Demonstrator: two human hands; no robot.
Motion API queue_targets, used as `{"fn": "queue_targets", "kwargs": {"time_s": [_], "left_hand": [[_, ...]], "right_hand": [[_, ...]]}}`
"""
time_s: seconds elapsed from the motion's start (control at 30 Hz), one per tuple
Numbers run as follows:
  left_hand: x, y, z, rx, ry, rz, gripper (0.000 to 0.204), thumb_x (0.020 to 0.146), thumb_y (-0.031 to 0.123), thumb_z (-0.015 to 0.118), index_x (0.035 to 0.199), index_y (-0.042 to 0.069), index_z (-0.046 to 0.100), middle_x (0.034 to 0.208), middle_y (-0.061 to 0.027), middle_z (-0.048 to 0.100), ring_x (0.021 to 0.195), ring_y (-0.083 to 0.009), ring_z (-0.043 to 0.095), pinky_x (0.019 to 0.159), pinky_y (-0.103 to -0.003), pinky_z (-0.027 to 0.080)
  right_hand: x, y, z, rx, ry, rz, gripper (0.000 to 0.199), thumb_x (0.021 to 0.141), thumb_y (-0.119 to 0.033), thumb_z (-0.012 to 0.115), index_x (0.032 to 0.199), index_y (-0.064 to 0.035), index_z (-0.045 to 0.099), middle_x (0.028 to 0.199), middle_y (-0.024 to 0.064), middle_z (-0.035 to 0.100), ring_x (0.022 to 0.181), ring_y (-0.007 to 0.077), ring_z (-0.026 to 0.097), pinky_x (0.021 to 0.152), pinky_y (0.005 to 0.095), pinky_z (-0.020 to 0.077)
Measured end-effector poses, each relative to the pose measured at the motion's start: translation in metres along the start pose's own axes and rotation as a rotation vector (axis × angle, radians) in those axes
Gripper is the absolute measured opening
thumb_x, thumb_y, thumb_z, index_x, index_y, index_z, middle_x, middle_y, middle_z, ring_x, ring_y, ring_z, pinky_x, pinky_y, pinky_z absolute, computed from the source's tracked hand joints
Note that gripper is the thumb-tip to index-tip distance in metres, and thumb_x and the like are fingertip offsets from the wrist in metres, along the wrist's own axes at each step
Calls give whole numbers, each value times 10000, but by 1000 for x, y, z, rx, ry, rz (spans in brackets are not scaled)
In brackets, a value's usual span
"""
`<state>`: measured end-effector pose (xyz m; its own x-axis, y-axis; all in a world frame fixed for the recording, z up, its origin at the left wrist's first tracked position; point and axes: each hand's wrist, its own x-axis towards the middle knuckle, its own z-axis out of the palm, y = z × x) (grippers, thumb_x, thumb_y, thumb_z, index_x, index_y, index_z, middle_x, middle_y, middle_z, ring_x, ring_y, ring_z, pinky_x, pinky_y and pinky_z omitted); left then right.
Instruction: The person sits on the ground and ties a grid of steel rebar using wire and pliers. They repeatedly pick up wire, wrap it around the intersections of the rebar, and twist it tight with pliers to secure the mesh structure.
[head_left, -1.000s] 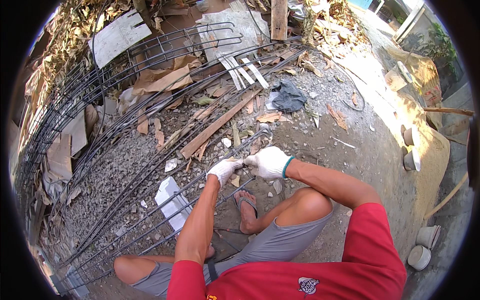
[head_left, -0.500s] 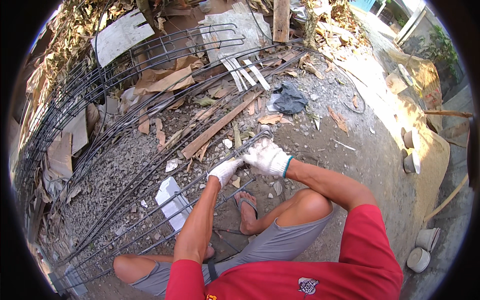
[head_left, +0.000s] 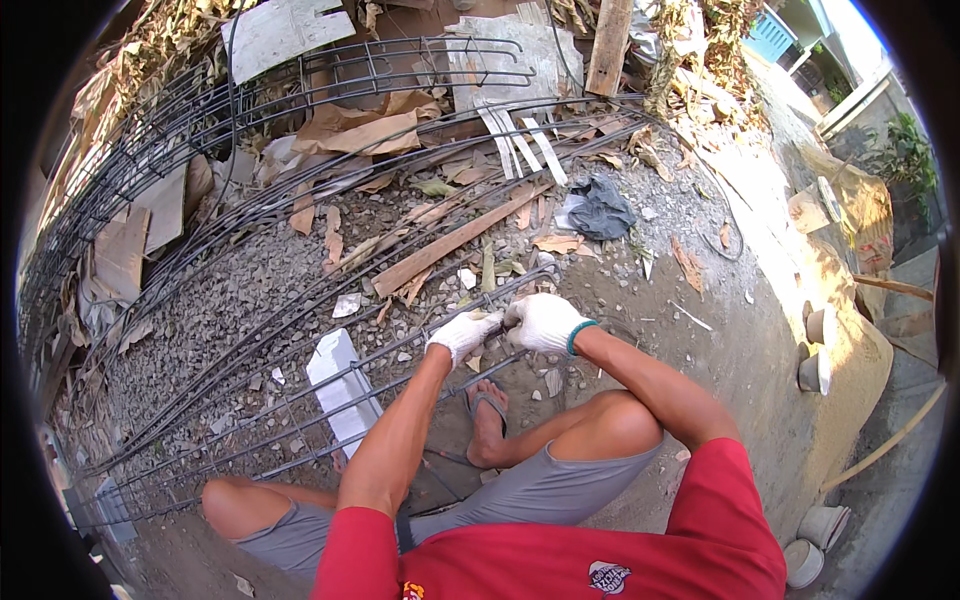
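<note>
In white knit gloves, my two hands meet at the near end of a slim rebar cage (head_left: 400,381) that runs down to the lower left. My left hand (head_left: 470,333) is closed, its fingertips pressed against a small dark piece between the hands. Curled beside it, my right hand (head_left: 543,323) has its thumb side turned toward that same piece. What the fingers hold is mostly hidden. Just beyond the gloves, the far bar's end (head_left: 548,269) shows. A white foam block (head_left: 340,385) lies under the bars left of my left forearm.
Long loose rebars (head_left: 270,335) stretch over gravel to the left. Behind them lie a larger rebar cage (head_left: 330,85), a wooden strip (head_left: 460,240) and a crumpled dark plastic bag (head_left: 600,208). My sandalled foot (head_left: 487,420) is close below the hands. White tubs (head_left: 815,370) stand at right.
The view has shifted slightly. My right hand has come down from the far bar's end toward me, and my left hand has moved a little right, closer to it.
</note>
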<state>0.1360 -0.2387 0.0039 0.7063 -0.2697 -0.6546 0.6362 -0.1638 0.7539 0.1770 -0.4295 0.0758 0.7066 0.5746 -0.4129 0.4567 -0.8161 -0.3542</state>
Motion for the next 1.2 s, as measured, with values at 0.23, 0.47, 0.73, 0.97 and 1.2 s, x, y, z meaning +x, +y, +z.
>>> {"fn": "queue_targets", "kwargs": {"time_s": [0.23,0.47,0.73,0.97,1.2], "left_hand": [[12,-9,0,207,82,55,553,983,611,625,1058,82,769,697,8,592,567,-103,451,513,-325,344],[17,-19,1,243,73,120,565,990,590,616,1046,54,784,715,-9,637,655,-117,535,609,-315,436],[14,-18,5,224,95,191,470,989,452,655,986,-3,774,708,-33,652,586,-126,523,547,-328,412],[14,-16,10,-8,62,143,417,938,453,738,934,37,761,685,-1,613,527,-85,448,483,-287,312],[25,-28,6,141,67,198,547,947,472,746,1180,-23,758,764,-3,648,601,-94,476,535,-302,360]], "right_hand": [[-4,-11,-10,-101,32,22,319,866,-276,616,1080,-123,796,972,189,766,918,381,737,860,488,581],[0,-19,-10,-290,50,-53,256,855,-249,622,923,-75,798,903,239,752,866,406,744,805,516,590],[-31,-56,-12,-225,32,116,249,862,-226,626,978,-83,794,971,218,764,918,390,752,803,508,598],[-48,-72,92,-199,241,293,423,1072,-265,413,1083,39,708,862,238,757,793,427,749,731,537,587],[-31,-98,85,-219,64,337,325,832,-298,763,1000,-22,796,965,194,778,900,364,771,749,500,600]]}}
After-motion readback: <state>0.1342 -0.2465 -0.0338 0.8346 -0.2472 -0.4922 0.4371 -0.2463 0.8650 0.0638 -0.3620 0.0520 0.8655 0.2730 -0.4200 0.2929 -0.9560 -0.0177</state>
